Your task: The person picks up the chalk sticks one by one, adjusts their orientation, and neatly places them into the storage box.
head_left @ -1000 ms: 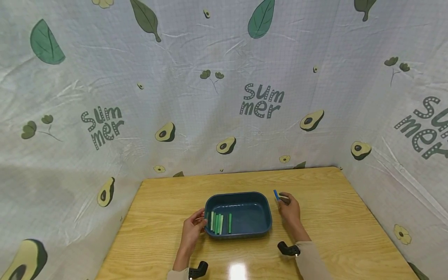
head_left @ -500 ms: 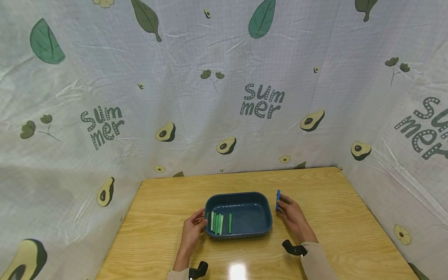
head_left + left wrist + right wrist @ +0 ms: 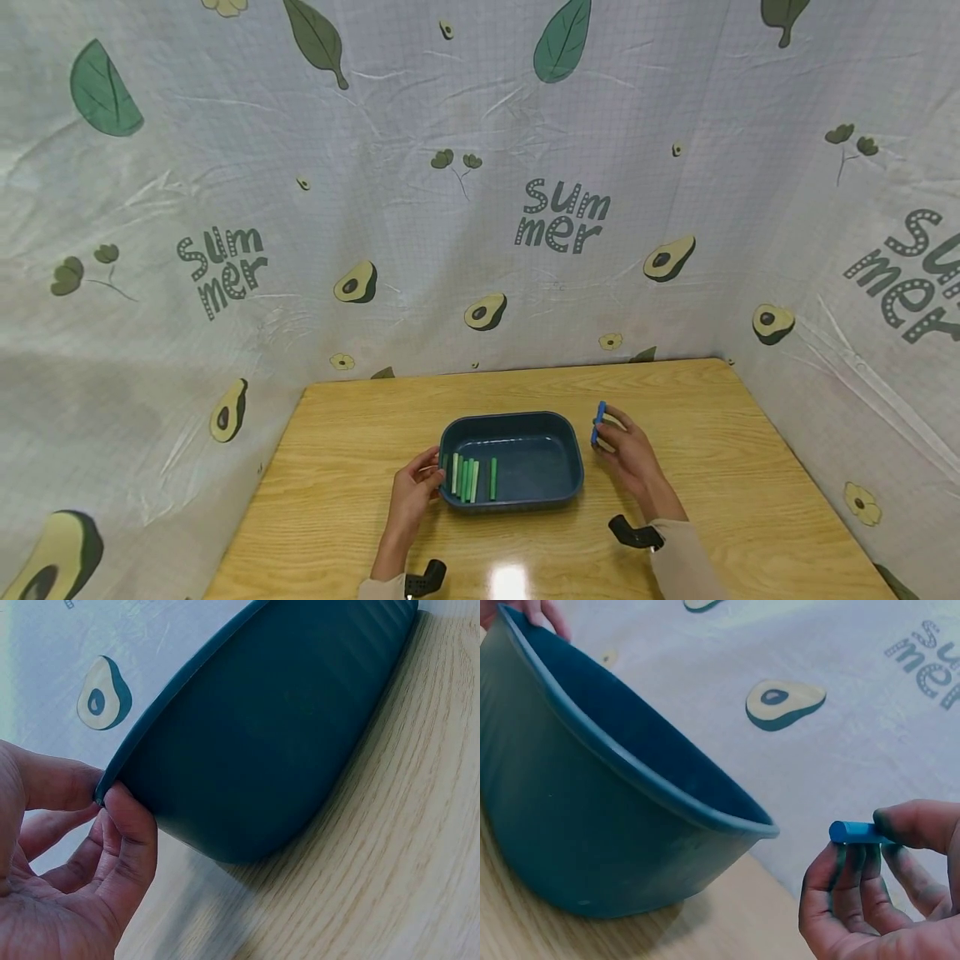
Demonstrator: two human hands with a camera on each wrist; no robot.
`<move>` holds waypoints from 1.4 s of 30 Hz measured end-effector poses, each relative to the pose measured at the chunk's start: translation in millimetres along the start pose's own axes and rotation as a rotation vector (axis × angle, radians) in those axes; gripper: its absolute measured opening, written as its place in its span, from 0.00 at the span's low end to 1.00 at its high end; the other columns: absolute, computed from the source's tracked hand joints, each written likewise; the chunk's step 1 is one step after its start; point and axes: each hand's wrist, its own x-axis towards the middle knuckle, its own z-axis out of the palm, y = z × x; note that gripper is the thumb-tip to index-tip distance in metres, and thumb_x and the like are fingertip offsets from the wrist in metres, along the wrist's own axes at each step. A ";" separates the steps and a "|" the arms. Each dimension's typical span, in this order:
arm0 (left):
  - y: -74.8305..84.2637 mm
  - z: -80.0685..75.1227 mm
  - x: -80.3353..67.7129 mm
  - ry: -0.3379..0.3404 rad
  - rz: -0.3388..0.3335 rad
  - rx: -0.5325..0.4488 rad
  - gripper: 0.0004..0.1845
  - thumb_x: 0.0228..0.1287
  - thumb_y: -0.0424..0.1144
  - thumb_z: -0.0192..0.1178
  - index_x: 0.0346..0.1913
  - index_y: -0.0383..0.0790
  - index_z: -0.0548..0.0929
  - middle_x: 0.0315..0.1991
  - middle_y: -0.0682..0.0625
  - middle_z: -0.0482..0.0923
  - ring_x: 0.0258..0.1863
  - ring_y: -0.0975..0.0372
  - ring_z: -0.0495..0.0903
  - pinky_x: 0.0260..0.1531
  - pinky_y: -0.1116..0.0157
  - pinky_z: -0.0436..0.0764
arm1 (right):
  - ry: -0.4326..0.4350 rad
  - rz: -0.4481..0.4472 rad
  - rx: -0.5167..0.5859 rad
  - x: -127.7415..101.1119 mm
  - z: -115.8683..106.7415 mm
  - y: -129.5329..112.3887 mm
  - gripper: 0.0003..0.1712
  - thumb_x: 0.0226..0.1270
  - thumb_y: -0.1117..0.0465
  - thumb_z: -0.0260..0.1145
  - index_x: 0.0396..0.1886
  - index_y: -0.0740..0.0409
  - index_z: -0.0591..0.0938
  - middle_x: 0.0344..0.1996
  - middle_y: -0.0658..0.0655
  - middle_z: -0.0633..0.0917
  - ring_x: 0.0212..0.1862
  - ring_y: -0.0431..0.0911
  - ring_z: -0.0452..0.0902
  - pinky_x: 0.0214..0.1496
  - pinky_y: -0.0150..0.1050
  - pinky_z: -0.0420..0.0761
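A blue stick of chalk (image 3: 598,422) is pinched between the thumb and fingers of my right hand (image 3: 633,458), raised beside the right end of a dark teal basin (image 3: 517,507). In the right wrist view the chalk (image 3: 855,832) shows its round end, and dark stains mark the fingertips. My left hand (image 3: 409,498) grips the basin's left rim; in the left wrist view the thumb and fingers of the left hand (image 3: 82,862) pinch that edge. Inside the basin, several green and pale green sticks (image 3: 465,480) lie side by side at the left, with one green stick (image 3: 492,478) slightly apart.
The basin stands on a light wooden table (image 3: 352,425). A white sheet (image 3: 420,225) printed with avocados and leaves hangs behind and along both sides. Each wrist carries a black camera mount, such as the right one (image 3: 633,533).
My right hand has turned and shifted slightly right, bringing the blue chalk from slanting one way to slanting the other. The left hand and the basin have stayed put.
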 end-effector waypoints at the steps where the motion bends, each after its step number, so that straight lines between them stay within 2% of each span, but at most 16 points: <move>1: -3.6 -0.2 2.2 0.000 0.000 0.000 0.24 0.67 0.25 0.56 0.66 0.27 0.71 0.56 0.31 0.72 0.42 0.62 0.76 0.34 0.63 0.82 | 0.001 -0.005 -0.008 -0.9 -0.2 -1.8 0.32 0.75 0.66 0.55 0.74 0.57 0.59 0.34 0.43 0.81 0.38 0.36 0.78 0.46 0.36 0.81; 6: -20.2 -1.6 11.1 0.008 0.009 0.007 0.24 0.68 0.27 0.57 0.67 0.30 0.72 0.56 0.33 0.73 0.42 0.63 0.76 0.34 0.63 0.82 | 0.005 -0.018 -0.023 -4.6 -1.2 -10.8 0.30 0.76 0.64 0.55 0.73 0.58 0.60 0.35 0.43 0.82 0.40 0.36 0.79 0.48 0.37 0.81; 10: -23.9 -2.5 13.1 0.015 0.021 0.014 0.24 0.68 0.27 0.57 0.66 0.31 0.73 0.56 0.34 0.73 0.42 0.64 0.76 0.33 0.64 0.82 | 0.001 -0.026 -0.036 -6.9 -0.9 -16.7 0.28 0.76 0.62 0.56 0.71 0.57 0.62 0.35 0.42 0.82 0.42 0.37 0.79 0.49 0.37 0.81; 14: -23.4 -2.5 13.5 0.022 0.020 0.009 0.23 0.67 0.27 0.57 0.66 0.33 0.74 0.55 0.35 0.73 0.42 0.64 0.76 0.33 0.65 0.81 | -0.005 -0.033 -0.066 -9.3 0.1 -21.5 0.25 0.75 0.60 0.57 0.68 0.54 0.65 0.35 0.42 0.81 0.44 0.38 0.79 0.54 0.40 0.81; 17: -22.5 -2.4 13.4 0.023 0.015 0.009 0.23 0.67 0.27 0.57 0.66 0.34 0.74 0.55 0.35 0.73 0.42 0.64 0.76 0.33 0.65 0.81 | -0.017 -0.044 -0.098 -11.5 1.6 -24.5 0.25 0.75 0.60 0.57 0.68 0.56 0.65 0.36 0.42 0.80 0.44 0.39 0.79 0.56 0.42 0.81; 24: -22.8 -2.3 14.3 0.009 0.008 0.022 0.24 0.69 0.28 0.56 0.67 0.32 0.72 0.57 0.34 0.72 0.43 0.62 0.76 0.33 0.64 0.81 | -0.091 -0.056 -0.162 -17.3 9.7 -32.4 0.31 0.74 0.61 0.58 0.72 0.63 0.61 0.40 0.45 0.80 0.46 0.41 0.78 0.51 0.40 0.82; 31: -21.6 -1.7 15.1 0.011 -0.005 0.015 0.24 0.68 0.27 0.56 0.67 0.32 0.72 0.57 0.33 0.72 0.43 0.63 0.75 0.33 0.63 0.81 | -0.128 -0.038 -0.149 -23.2 18.5 -40.5 0.32 0.73 0.61 0.60 0.72 0.63 0.61 0.39 0.45 0.81 0.44 0.40 0.79 0.51 0.40 0.82; 33: -12.6 -1.3 10.2 0.007 -0.006 0.013 0.24 0.68 0.26 0.56 0.67 0.30 0.72 0.57 0.32 0.72 0.42 0.63 0.76 0.34 0.62 0.82 | -0.149 -0.034 -0.146 -24.5 20.9 -43.0 0.32 0.73 0.60 0.60 0.72 0.63 0.61 0.39 0.44 0.81 0.44 0.40 0.79 0.52 0.41 0.81; 37: -10.4 -1.2 9.4 0.004 -0.002 0.010 0.24 0.68 0.26 0.56 0.66 0.29 0.72 0.57 0.31 0.72 0.42 0.62 0.75 0.34 0.62 0.82 | -0.185 -0.025 -0.151 -26.3 27.5 -47.2 0.31 0.73 0.60 0.60 0.70 0.63 0.62 0.37 0.44 0.81 0.43 0.40 0.79 0.54 0.44 0.80; 42: -21.6 -1.6 14.8 0.016 0.012 0.021 0.24 0.68 0.28 0.56 0.67 0.32 0.72 0.57 0.33 0.72 0.42 0.64 0.76 0.32 0.65 0.81 | -0.230 0.006 -0.184 -27.2 37.7 -49.1 0.30 0.73 0.61 0.60 0.70 0.62 0.63 0.38 0.45 0.81 0.46 0.43 0.79 0.55 0.45 0.79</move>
